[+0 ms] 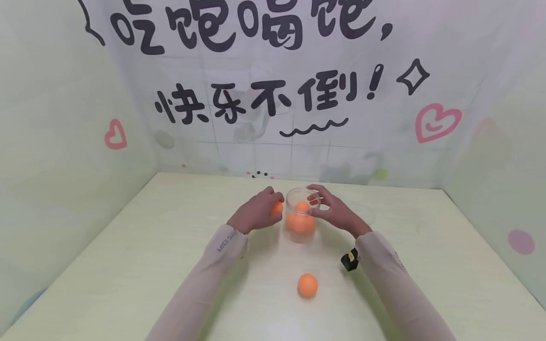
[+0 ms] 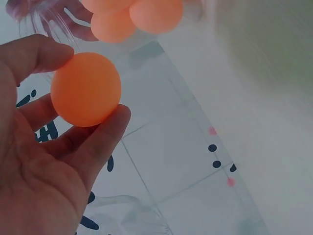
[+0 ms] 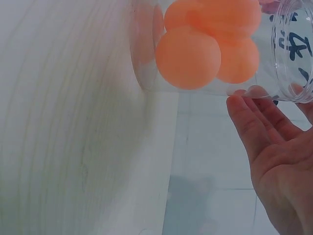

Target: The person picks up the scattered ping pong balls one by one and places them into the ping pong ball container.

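Note:
In the left wrist view, my left hand [image 2: 54,166] pinches an orange ping-pong ball [image 2: 87,89] between thumb and fingertips. The head view places this left hand [image 1: 261,210] just left of a clear plastic jar [image 1: 297,238], about level with its upper part. Standing upright on the table, the jar has several orange balls [image 3: 188,58] inside. My right hand [image 1: 334,210] holds the jar from the right near its rim, fingers and thumb curved around the side; the right wrist view shows fingertips against the clear wall. Another orange ball [image 1: 307,285] lies on the table in front of the jar.
A clear round disc, perhaps a lid [image 1: 362,214], lies on the pale wooden table [image 1: 141,265] beyond the right forearm. A small black object [image 1: 350,260] is at the right wrist. Printed cloth walls [image 1: 264,156] enclose the table at the back and both sides.

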Tool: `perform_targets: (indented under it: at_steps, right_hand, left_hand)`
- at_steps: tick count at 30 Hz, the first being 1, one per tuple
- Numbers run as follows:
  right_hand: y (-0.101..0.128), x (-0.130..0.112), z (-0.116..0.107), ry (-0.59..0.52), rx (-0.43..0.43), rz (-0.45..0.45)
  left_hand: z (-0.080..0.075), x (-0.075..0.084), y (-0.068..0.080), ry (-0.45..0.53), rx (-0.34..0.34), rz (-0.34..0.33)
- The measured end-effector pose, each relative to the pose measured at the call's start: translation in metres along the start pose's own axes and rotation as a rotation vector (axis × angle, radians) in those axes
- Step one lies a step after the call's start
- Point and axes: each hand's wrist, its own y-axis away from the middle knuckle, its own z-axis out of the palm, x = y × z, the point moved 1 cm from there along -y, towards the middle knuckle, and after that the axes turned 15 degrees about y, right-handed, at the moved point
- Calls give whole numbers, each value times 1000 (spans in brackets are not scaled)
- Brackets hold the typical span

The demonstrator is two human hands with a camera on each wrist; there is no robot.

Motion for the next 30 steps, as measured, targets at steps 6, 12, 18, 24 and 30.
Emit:
perform_targets:
  at_steps: [6, 12, 18, 24, 30]
  right_hand:
    - [-2, 1, 1, -11, 0, -5]
    - [0, 0, 1, -12, -12, -3]
    - [2, 0, -2, -14, -11, 3]
    - [2, 0, -2, -16, -14, 14]
    - [1, -2, 0, -23, -19, 22]
  left_hand:
    - [-6, 3, -3, 5, 70, 27]
    - [-10, 9, -8, 3, 86, 61]
    - [-15, 18, -15, -3, 97, 91]
    - [-15, 27, -22, 17, 88, 109]
    - [-14, 34, -26, 7, 64, 121]
